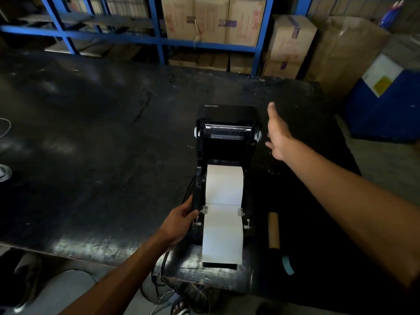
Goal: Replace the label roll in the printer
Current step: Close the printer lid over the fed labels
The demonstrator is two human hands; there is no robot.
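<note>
The left hand (181,214) gripped the near left side of the printer (223,178), fingers curled against its black body. The printer sat on a dark, scuffed table (91,133) with its lid (227,126) swung up and back. In the open bay lay the label roll (223,183) — white, seated between the side guides, its paper drawn toward the near edge of the table and lying flat over the front of the machine.

Just right of the printer an empty cardboard core (273,230) lay on the table, and near it, at the table's edge, a roll with a pale blue rim (288,264) — what it was I could not tell.

The right hand (276,133) hung in the air beside the raised lid, fingers straight and spread, holding nothing.

Behind the table, blue shelving (159,42) held closed cardboard boxes (211,19); more boxes stood stacked to the right, their contents out of sight.
</note>
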